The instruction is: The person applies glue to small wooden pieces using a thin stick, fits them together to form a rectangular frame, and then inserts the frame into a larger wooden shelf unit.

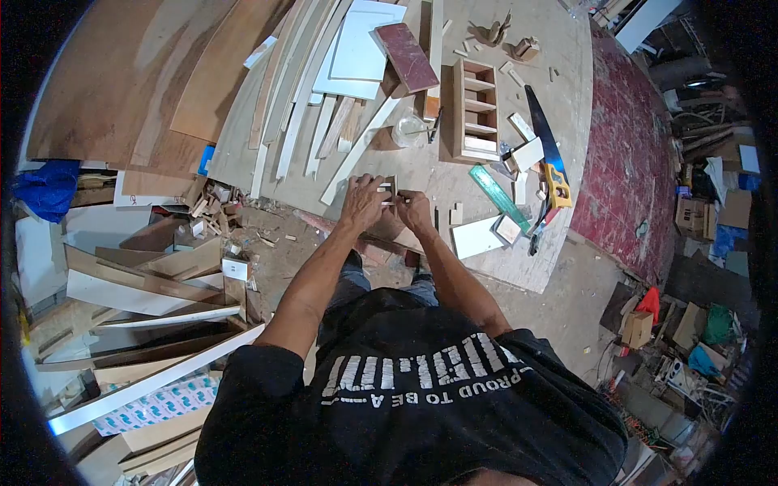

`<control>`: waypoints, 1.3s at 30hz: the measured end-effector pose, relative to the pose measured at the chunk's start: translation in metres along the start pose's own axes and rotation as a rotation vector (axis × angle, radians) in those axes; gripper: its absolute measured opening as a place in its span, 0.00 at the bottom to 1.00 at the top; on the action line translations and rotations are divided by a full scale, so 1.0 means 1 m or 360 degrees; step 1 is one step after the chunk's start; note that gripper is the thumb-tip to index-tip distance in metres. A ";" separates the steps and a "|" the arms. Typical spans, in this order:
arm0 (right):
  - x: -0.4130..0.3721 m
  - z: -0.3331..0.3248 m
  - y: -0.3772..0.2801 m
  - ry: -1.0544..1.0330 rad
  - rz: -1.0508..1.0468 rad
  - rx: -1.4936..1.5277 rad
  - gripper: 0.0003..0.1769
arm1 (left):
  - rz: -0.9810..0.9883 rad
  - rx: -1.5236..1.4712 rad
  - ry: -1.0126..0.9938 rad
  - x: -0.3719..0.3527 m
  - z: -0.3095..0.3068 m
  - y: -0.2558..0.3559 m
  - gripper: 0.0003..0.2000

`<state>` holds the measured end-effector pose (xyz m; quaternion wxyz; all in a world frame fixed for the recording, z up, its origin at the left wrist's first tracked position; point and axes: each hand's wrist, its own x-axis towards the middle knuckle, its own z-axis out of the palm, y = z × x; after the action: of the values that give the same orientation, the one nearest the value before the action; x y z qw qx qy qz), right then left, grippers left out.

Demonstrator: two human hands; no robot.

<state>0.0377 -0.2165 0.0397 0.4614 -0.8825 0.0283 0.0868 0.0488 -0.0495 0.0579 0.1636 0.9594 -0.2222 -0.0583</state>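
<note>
At the near edge of the wooden worktable, my left hand (365, 200) is closed around a small wooden frame-like piece (391, 185). My right hand (415, 212) pinches at the right side of the same piece; its fingertips partly hide the contact. A thin dark stick, perhaps a pencil (436, 217), lies just right of my right hand, beside a small wood block (456, 213). Farther right are a white panel (476, 238) and a green straight strip (496, 194). Beyond my hands stands a clear round container (409, 131).
A wooden box with several compartments (459, 113) lies at the table's back. Near the right edge is a handsaw (545, 130) with a yellow handle. Long wood strips (284, 105) and white sheets (361, 44) cover the left. Offcuts (217, 202) and boards (146, 283) clutter the floor left.
</note>
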 end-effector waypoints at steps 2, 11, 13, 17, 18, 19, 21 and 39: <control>0.002 0.006 0.011 0.0027 -0.0009 -0.0031 0.13 | 0.0004 0.0007 -0.0013 -0.001 -0.001 0.000 0.11; 0.007 0.007 0.015 -0.0017 -0.0059 -0.0094 0.15 | 0.0024 0.0046 -0.0033 0.000 0.006 -0.004 0.12; 0.007 0.002 0.011 -0.0073 -0.0114 -0.0066 0.16 | 0.0023 0.0018 -0.0060 0.000 -0.001 -0.001 0.14; 0.001 -0.002 0.003 0.0022 -0.0012 -0.0150 0.16 | -0.0042 -0.0020 -0.0119 0.004 -0.001 -0.001 0.28; 0.001 -0.007 0.003 0.0087 0.0081 -0.0172 0.17 | -0.0027 -0.0011 -0.0132 0.005 0.000 -0.003 0.31; 0.000 -0.012 0.003 0.0153 0.0174 -0.0192 0.18 | -0.0026 -0.0006 -0.0128 0.005 0.000 -0.004 0.31; -0.007 -0.026 0.006 0.0232 0.0128 -0.0159 0.17 | -0.0035 -0.0055 0.0054 0.002 0.001 -0.001 0.31; -0.067 -0.103 0.035 0.0331 0.0335 -0.0165 0.19 | -0.1281 -0.0523 -0.0142 0.015 -0.012 0.041 0.49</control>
<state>-0.0196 -0.3224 0.0811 0.3981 -0.9015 0.1638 0.0443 0.0479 -0.0876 0.0830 0.2685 0.9273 0.1749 -0.1934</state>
